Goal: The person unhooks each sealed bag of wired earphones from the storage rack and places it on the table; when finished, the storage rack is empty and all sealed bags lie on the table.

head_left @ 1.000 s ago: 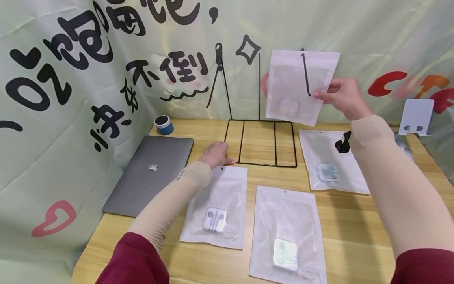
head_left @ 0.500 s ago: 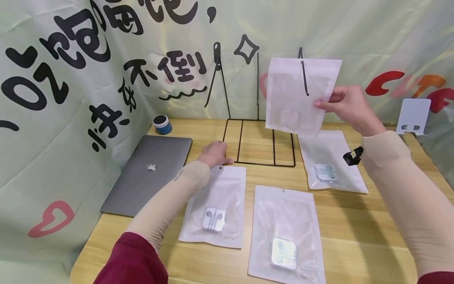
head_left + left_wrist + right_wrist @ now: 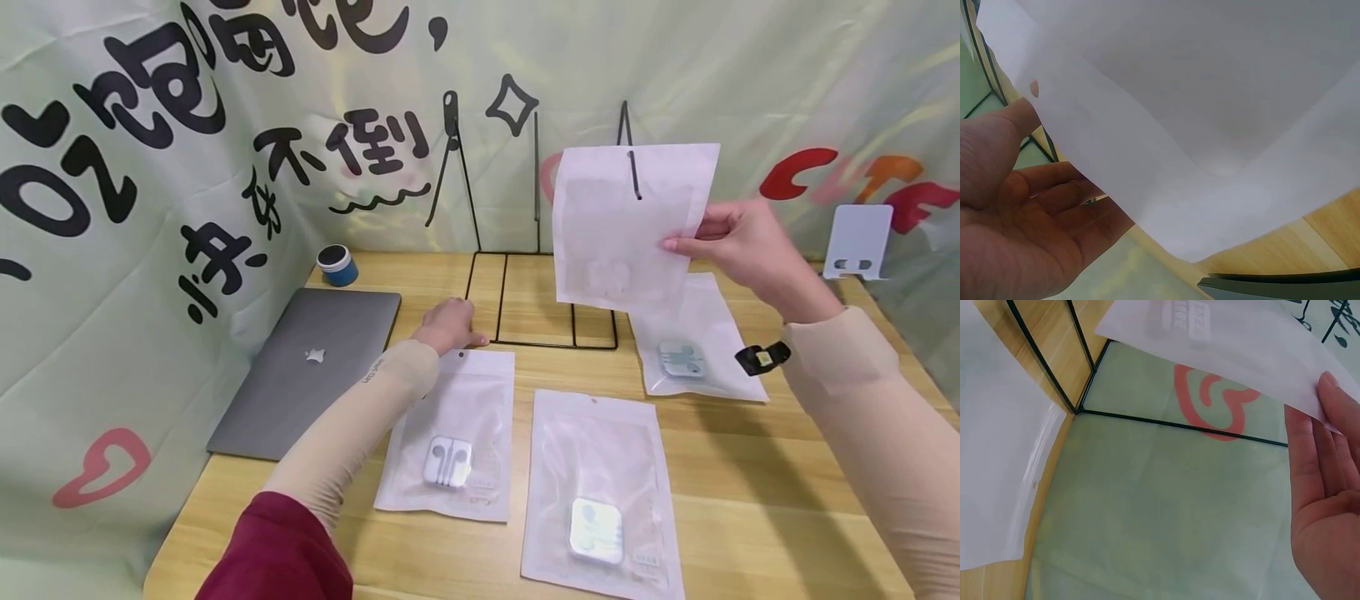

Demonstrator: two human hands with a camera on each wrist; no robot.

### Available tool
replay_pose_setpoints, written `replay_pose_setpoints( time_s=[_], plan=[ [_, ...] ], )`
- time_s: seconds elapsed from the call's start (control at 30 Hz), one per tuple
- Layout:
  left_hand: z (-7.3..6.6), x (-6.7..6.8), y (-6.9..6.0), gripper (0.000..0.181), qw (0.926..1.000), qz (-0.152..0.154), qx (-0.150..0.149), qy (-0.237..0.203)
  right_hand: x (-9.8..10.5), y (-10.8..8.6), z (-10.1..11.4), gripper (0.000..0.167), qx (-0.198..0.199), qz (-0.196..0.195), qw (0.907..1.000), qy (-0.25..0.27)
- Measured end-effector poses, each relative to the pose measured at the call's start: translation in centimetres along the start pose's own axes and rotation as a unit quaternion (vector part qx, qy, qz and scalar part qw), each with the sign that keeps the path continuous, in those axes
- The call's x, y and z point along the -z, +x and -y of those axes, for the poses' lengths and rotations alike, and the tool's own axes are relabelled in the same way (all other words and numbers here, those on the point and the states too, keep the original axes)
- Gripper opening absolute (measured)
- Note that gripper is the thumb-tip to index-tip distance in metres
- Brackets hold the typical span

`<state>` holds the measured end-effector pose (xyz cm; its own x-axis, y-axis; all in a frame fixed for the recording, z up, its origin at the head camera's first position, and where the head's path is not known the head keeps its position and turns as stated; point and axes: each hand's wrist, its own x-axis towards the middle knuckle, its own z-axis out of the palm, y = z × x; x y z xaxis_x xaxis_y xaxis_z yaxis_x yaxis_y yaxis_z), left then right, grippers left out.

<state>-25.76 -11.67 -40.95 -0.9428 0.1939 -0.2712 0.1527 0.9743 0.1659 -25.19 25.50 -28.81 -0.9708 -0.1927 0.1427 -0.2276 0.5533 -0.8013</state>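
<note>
In the head view, my right hand (image 3: 750,254) pinches the right edge of a white zip pouch (image 3: 600,217) between thumb and fingers. The pouch hangs from the right hook (image 3: 635,177) of a black wire display rack (image 3: 555,344), the hook's end sticking out in front. Faint packaged earphones show low in the pouch. My left hand (image 3: 447,323) grips the front left corner of the rack's base, thumb along the front wire; its fingertips are partly hidden in the left wrist view. Just below it lies another earphone pouch (image 3: 450,400), which covers much of the left wrist view.
Two more earphone pouches lie on the wooden table, one at front centre (image 3: 600,450) and one on the right (image 3: 712,367). A closed grey laptop (image 3: 315,367) and a blue jar (image 3: 337,265) are at left. A white phone stand (image 3: 858,242) stands back right; printed cloth hangs behind.
The right hand has lowered with the pouch, which sits further down and back along the hook, more of the hook's wire showing above it. The left hand stays on the rack.
</note>
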Motion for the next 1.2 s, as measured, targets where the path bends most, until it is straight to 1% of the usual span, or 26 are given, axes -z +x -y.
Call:
replay_pose_setpoints(
  time_s=[0.1,0.3,0.37,0.53,0.6,0.7,0.77,0.83,0.93,1.03,1.1,1.2],
  plan=[
    [0.1,-0.1,0.0,0.036,1.0000,0.002,-0.002,0.002,0.0,-0.9,0.0,0.038,0.005,0.001,0.9999,-0.012],
    [0.3,-0.2,0.2,0.038,1.0000,0.003,-0.002,0.002,0.7,-3.3,0.2,0.043,-0.027,-0.002,0.9985,-0.047],
    [0.4,-0.1,0.2,0.037,1.0000,0.003,-0.001,0.001,1.0,-4.3,0.3,0.042,-0.031,-0.005,0.9986,-0.042],
    [0.6,0.2,0.1,0.037,1.0000,0.006,0.001,-0.001,1.7,-6.5,0.6,0.033,-0.024,-0.008,0.9997,-0.006],
    [0.6,0.3,0.2,0.037,1.0000,0.004,0.003,0.001,1.8,-7.3,0.7,0.029,-0.012,-0.009,0.9999,0.001],
    [0.7,0.1,0.2,0.037,1.0000,0.000,0.006,0.001,1.9,-8.4,1.1,0.026,-0.001,-0.012,0.9999,-0.002],
    [0.7,0.0,0.2,0.037,1.0000,-0.002,0.006,0.001,1.9,-9.1,1.3,0.024,0.001,-0.021,0.9997,-0.009],
    [0.7,-0.1,0.2,0.037,1.0000,-0.001,0.003,-0.002,2.1,-10.1,1.2,0.023,-0.014,-0.036,0.9991,-0.017],
    [0.7,-0.2,0.1,0.036,1.0000,0.000,-0.002,-0.006,2.4,-11.8,0.4,0.021,-0.030,-0.066,0.9970,-0.027],
    [0.8,-0.1,0.2,0.035,1.0000,-0.003,0.001,-0.005,2.8,-13.5,-0.8,0.022,-0.029,-0.090,0.9953,-0.018],
    [0.9,0.0,0.2,0.035,1.0000,-0.005,0.006,-0.005,2.9,-14.6,-1.8,0.022,-0.014,-0.100,0.9948,-0.004],
    [0.9,0.2,0.2,0.037,1.0000,-0.004,0.006,-0.004,3.2,-16.3,-3.6,0.028,0.023,-0.099,0.9940,0.040]
  ],
)
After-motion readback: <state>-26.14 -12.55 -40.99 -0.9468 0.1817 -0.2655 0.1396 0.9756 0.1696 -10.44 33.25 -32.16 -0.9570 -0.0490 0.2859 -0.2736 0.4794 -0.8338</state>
